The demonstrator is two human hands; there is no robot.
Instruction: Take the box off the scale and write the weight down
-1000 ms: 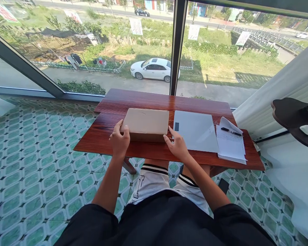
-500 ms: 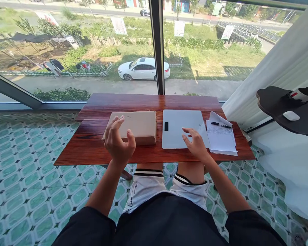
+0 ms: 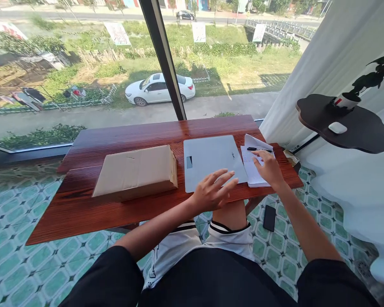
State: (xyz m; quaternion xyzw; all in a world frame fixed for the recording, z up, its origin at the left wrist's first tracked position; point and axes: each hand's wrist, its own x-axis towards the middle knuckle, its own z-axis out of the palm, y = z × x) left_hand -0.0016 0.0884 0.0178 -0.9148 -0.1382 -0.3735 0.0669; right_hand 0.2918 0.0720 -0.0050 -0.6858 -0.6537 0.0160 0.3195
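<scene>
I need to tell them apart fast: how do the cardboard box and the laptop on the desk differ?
The box is brown and thick; the laptop is grey and thin. The box lies apart from both hands; the left hand hovers over the laptop's near edge. Both are closed on the desk.

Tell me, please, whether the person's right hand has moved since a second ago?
Yes. The right hand has left the cardboard box and gone rightward across the grey laptop, now resting on the papers beside the pen.

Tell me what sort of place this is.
Probably an upper-floor room at home, used as a work corner: a wooden desk against a big window above a street, with a closed laptop and papers.
</scene>
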